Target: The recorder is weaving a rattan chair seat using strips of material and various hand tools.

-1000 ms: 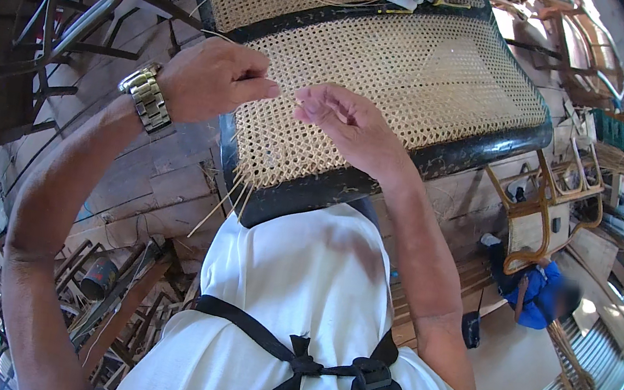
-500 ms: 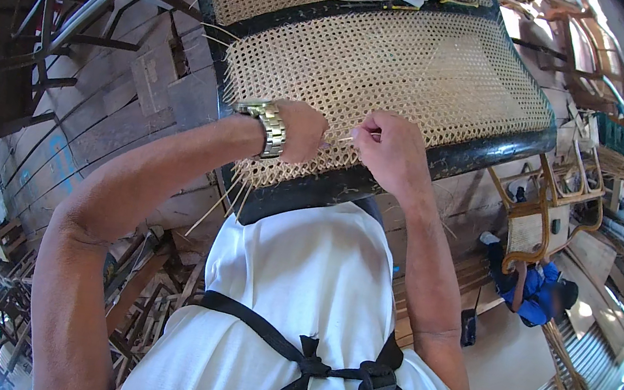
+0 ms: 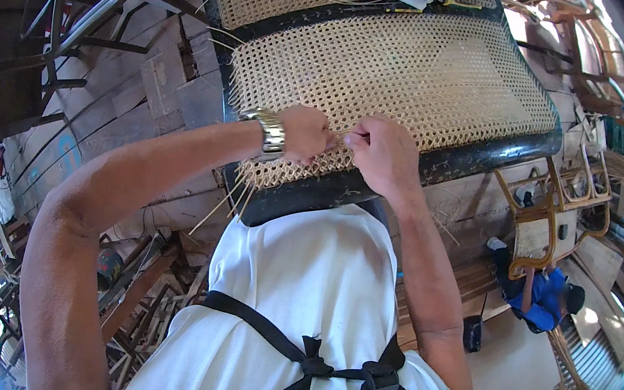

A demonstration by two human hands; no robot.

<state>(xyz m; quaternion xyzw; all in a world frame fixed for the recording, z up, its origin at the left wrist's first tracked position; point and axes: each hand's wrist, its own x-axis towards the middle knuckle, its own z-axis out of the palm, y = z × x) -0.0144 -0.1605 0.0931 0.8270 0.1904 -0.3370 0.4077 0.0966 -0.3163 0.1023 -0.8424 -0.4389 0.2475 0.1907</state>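
Far left: dark metal chair frames (image 3: 75, 10) stacked over plank floor. Left hand (image 3: 303, 134) (gold wristwatch (image 3: 270, 132) at wrist) on near edge of woven cane panel (image 3: 409, 73), fingers curled shut, pinching a thin cane strand (image 3: 346, 131). Just right, touching: right hand (image 3: 383, 155), fingers closed on same strand. Loose strand ends (image 3: 228, 199) dangling below black frame rim (image 3: 485, 152). Far right: wooden chair (image 3: 555, 221).
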